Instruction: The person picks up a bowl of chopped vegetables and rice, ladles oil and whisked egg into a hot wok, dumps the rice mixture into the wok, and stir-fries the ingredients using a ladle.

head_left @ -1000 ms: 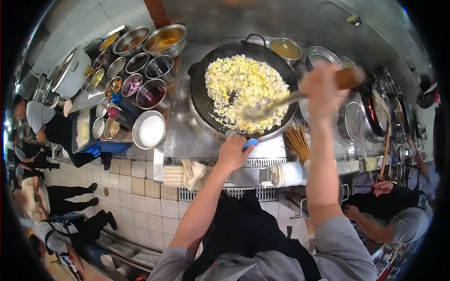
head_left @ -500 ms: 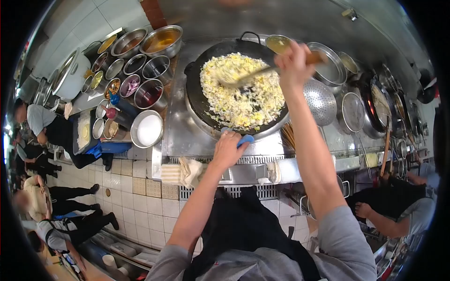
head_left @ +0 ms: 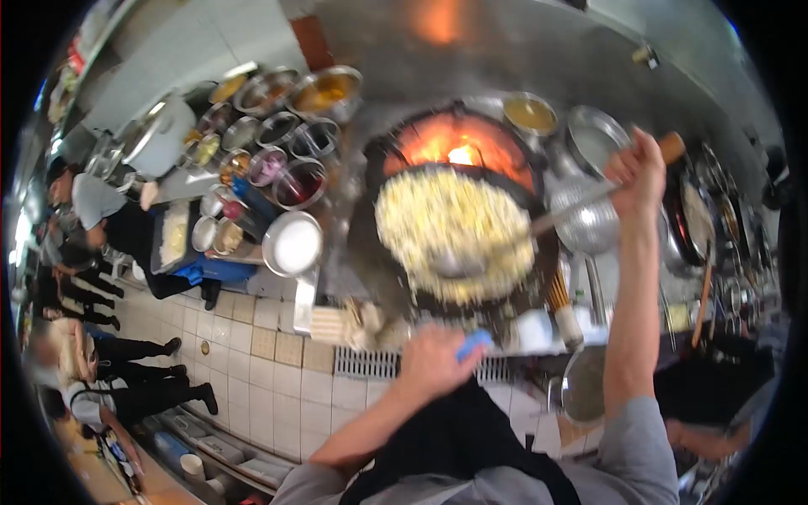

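My left hand point(head_left: 431, 362) is closed at the near rim of a big dark wok point(head_left: 367, 263), with a blue cloth point(head_left: 475, 343) at its fingers. The wok is pulled toward me and tilted. Fried rice with egg point(head_left: 446, 210) spreads across it, blurred by motion. My right hand point(head_left: 637, 181), raised at the right, is wrapped round the handle of a ladle point(head_left: 460, 263). The handle's wooden end pokes out past my fist. The ladle's bowl lies at the near part of the rice.
Flames point(head_left: 460, 154) burn in the uncovered stove opening behind the wok. Metal bowls of ingredients, one with white powder point(head_left: 298, 247), stand on the left. A perforated strainer point(head_left: 585, 220) and a pot point(head_left: 596, 135) are on the right. Other people point(head_left: 97, 198) stand at the left.
The wok has come toward me and tipped, baring flames behind it. My left hand has moved nearer my body. My right hand has shifted right and down, drawing the ladle nearer.
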A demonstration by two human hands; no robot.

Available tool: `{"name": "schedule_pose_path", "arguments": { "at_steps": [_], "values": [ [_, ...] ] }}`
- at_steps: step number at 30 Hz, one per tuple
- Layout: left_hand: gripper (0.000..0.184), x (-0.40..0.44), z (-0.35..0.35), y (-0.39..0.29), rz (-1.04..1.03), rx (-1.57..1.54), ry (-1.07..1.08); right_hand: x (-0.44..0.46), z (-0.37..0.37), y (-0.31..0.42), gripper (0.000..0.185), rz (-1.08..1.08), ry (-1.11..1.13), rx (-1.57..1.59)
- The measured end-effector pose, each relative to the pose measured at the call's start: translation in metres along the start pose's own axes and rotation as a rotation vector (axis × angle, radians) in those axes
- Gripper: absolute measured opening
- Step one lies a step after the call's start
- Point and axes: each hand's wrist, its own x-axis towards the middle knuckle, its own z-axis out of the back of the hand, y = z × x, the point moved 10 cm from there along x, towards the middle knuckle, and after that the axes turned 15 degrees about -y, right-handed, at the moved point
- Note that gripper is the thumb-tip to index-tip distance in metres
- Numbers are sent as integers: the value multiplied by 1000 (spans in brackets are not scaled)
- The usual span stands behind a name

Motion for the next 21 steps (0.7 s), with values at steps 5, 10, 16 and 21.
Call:
{"name": "schedule_pose_path", "arguments": {
  "at_steps": [5, 10, 16, 21],
  "values": [
    [35, 24, -27, 31, 26, -44, -75, -19, -43, 3, 35, 269, -121, -31],
    [41, -70, -21, 16, -42, -20, -172, -18, -66, 25, 38, 255, -53, 84],
    [42, 7, 25, -14, 7, 5, -107, -37, -75, 45, 40, 285, -13, -23],
    [41, -55, -35, 27, 19, -36, -90, -58, -82, 6, 32, 430, 41, 13]
  ]
}}
